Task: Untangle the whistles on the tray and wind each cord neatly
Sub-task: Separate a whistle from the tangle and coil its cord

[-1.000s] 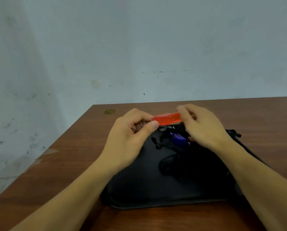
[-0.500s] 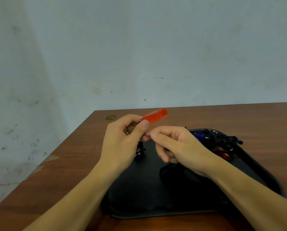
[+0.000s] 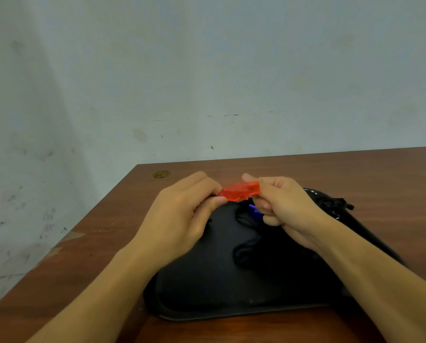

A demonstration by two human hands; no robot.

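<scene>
A translucent red whistle (image 3: pixel 239 191) is held level above the far end of the black tray (image 3: pixel 207 288). My left hand (image 3: pixel 182 216) pinches its left end, where a small metal ring sits. My right hand (image 3: pixel 283 206) pinches its right end between thumb and fingers. A blue whistle (image 3: pixel 254 211) lies on the tray just below my right hand, partly hidden by it. Black cords (image 3: pixel 330 204) lie bunched at the tray's far right corner. The red whistle's own cord is hidden behind my hands.
The tray rests on a brown wooden table (image 3: pixel 380 174) whose left edge runs diagonally close by. A small brass disc (image 3: pixel 161 174) is set in the table near the far left corner. A pale wall stands just behind the table.
My right hand came up from below the whistle and took hold of its right end. The red whistle went from tilted upward to level between both hands.
</scene>
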